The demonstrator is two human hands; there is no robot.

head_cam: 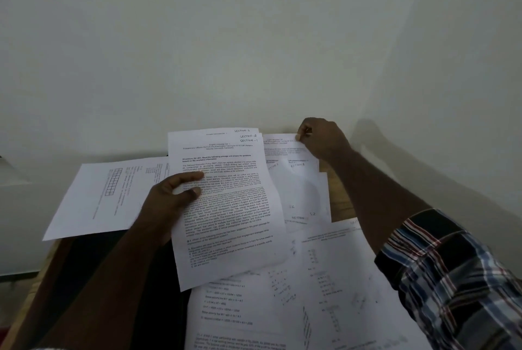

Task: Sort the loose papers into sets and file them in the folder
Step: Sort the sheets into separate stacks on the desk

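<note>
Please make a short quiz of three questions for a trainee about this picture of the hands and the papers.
1. True or false: the left hand holds a set of printed sheets with its thumb on top.
2. What does the right hand pinch? A) a pen B) the top corner of a sheet by the wall C) a folder
3. Fill in: the sheet with a small grid lies to the ____ of the held set.

Key: 1 true; 2 B; 3 left
</note>
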